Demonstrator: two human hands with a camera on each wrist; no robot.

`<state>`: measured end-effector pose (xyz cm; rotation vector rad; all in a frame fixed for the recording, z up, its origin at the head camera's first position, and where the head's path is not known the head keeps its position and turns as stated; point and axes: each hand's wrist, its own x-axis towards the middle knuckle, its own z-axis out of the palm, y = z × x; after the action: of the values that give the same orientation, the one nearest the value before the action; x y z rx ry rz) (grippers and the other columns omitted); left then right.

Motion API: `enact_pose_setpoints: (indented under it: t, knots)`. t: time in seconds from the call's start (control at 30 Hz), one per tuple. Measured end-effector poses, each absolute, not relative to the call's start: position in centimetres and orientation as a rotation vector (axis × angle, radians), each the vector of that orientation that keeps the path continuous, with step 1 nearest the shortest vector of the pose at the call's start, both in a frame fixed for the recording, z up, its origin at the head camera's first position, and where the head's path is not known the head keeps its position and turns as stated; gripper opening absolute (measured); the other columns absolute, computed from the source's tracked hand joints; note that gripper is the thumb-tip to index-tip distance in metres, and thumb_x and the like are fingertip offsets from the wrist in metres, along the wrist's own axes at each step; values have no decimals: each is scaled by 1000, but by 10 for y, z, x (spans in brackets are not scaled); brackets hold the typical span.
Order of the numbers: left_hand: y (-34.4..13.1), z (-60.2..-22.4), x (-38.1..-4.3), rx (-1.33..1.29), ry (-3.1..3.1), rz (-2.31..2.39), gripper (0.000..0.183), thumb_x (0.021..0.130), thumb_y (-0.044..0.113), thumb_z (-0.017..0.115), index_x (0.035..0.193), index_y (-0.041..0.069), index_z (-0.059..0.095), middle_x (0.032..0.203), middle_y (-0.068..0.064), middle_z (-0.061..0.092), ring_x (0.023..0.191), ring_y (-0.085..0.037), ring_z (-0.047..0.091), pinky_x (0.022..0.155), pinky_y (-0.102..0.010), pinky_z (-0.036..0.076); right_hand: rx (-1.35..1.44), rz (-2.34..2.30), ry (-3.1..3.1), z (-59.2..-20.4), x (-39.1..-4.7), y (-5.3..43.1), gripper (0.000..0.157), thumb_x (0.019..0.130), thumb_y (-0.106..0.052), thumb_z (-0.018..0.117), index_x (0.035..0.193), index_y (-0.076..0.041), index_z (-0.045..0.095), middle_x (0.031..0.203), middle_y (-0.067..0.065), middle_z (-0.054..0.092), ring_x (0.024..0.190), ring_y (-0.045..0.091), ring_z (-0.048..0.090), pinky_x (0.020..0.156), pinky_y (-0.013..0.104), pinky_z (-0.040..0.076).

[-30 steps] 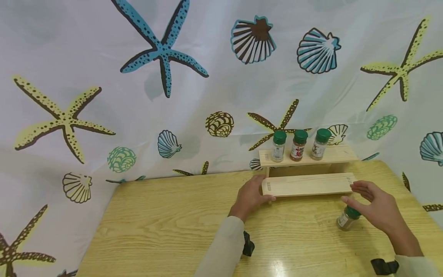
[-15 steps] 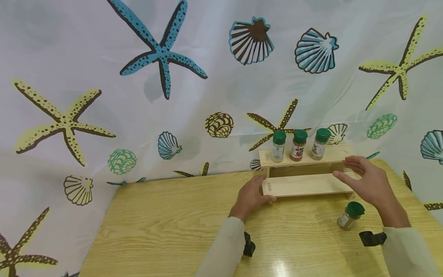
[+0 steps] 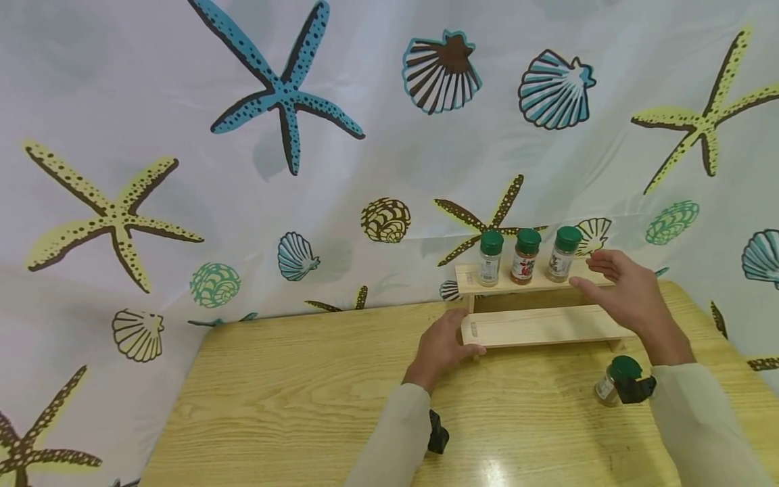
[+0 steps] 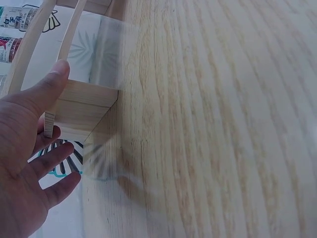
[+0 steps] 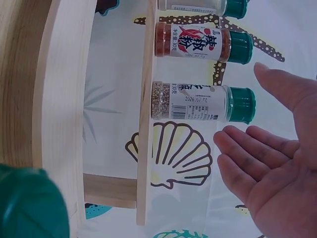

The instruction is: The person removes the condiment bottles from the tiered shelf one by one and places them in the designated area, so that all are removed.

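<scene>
A two-tier wooden spice rack [image 3: 541,326] stands near the back of the table. My left hand [image 3: 439,345] grips the left end of its lower board; in the left wrist view the thumb lies on one side of the board and the fingers reach round the other. My right hand [image 3: 633,291], fingers extended and holding nothing, is beside the rightmost jar [image 3: 561,256] on the upper board. In the right wrist view that jar [image 5: 198,103] holds pale seeds. Left of it stand a jar of red powder [image 3: 525,257] and another green-capped jar [image 3: 489,259].
Another green-capped spice jar [image 3: 605,389] stands on the table in front of the rack's right end, partly covered by the black wrist mount [image 3: 635,389]. A cloth [image 3: 341,203] printed with starfish and shells hangs behind the wooden table [image 3: 292,392].
My right hand has moved up and left, from over the jar on the table to beside the rightmost jar on the upper board. The left hand keeps its grip on the rack.
</scene>
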<state>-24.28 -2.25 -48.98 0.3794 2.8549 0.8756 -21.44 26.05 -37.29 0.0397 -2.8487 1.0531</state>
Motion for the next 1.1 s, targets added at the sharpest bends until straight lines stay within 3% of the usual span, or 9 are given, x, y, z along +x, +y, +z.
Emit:
enact_pose_setpoints:
  t: [0.33, 0.7, 1.1]
  knots:
    - [-23, -487, -241, 391, 2844, 906, 78, 77, 42, 75, 143, 14, 43, 148, -3, 43, 136, -24, 42, 111, -42, 38, -18, 1145, -2811, -373, -236, 253, 81, 89, -51, 59, 143, 2, 32, 141, 27, 43, 130, 47, 39, 103, 61, 37]
    - [-23, -493, -242, 355, 2845, 900, 79, 77, 43, 76, 143, 16, 43, 148, -1, 43, 137, -23, 41, 111, -41, 37, -62, 1204, -2729, -383, -255, 246, 76, 88, -50, 60, 136, 5, 40, 134, 29, 48, 127, 46, 44, 101, 61, 39]
    - [-24, -489, -241, 374, 2865, 896, 78, 76, 42, 76, 142, 15, 44, 148, -1, 44, 136, -23, 42, 111, -41, 38, -97, 1163, -2662, -389, -265, 237, 60, 90, -43, 61, 125, 4, 51, 120, 27, 59, 112, 41, 52, 93, 59, 44]
